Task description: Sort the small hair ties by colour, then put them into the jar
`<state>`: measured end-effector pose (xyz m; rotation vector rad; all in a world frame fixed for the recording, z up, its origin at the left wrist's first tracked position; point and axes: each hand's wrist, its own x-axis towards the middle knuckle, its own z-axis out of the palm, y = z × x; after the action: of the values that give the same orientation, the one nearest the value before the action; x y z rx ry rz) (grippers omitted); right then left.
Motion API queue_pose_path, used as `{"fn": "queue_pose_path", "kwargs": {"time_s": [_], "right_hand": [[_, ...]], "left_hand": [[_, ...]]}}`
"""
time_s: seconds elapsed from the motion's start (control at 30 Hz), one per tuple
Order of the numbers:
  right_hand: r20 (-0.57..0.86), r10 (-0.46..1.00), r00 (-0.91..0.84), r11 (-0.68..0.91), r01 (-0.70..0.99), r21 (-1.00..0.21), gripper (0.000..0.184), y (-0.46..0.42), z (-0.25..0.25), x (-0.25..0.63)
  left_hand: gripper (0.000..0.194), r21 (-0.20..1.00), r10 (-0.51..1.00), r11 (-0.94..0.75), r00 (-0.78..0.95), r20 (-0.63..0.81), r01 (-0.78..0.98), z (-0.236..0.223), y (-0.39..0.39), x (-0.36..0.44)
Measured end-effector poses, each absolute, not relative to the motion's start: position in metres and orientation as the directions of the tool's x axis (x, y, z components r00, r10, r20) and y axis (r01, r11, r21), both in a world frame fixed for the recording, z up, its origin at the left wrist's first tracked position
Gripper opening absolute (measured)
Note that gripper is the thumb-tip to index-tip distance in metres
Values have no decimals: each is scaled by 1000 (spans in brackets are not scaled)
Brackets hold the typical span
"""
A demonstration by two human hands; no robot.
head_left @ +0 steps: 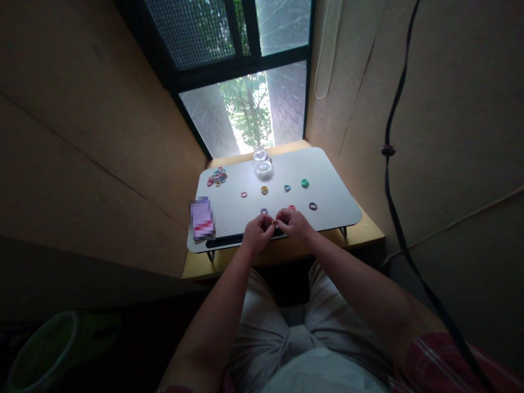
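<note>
My left hand point(258, 231) and my right hand point(293, 222) meet over the near edge of a white folding lap table point(221, 210). Between their pinched fingertips is a small orange-yellow hair tie point(274, 222), mostly covered by the fingers. Just beyond the hands lie a purple hair tie point(264, 211) and a red one point(291, 207), partly hidden by my right hand. A dark hair tie point(313, 206) rests to the right. Farther back are a pink one point(244, 194), a yellow bunch point(264, 190), a blue one point(287, 188) and a green bunch point(305, 183).
A mixed heap of colourful hair ties point(216, 177) sits at the back left. A clear plastic jar point(262, 164) stands near the window. A blurred purple packet point(202, 218) lies at the left edge. A black cord point(387, 180) hangs at the right; a green basket point(43, 349) is lower left.
</note>
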<state>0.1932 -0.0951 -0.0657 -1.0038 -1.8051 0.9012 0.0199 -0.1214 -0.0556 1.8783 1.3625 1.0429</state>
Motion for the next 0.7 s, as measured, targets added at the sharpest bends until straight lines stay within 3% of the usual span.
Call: {"fn": "queue_pose_path", "kwargs": {"time_s": [0.2, 0.7], "right_hand": [[333, 895, -298, 416, 283, -864, 4, -96, -66, 192], [345, 898, -273, 423, 325, -846, 7, -97, -63, 193]], "left_hand": [[25, 809, 969, -245, 111, 220, 534, -55, -117, 22], [22, 827, 971, -232, 70, 229, 512, -59, -115, 22]]}}
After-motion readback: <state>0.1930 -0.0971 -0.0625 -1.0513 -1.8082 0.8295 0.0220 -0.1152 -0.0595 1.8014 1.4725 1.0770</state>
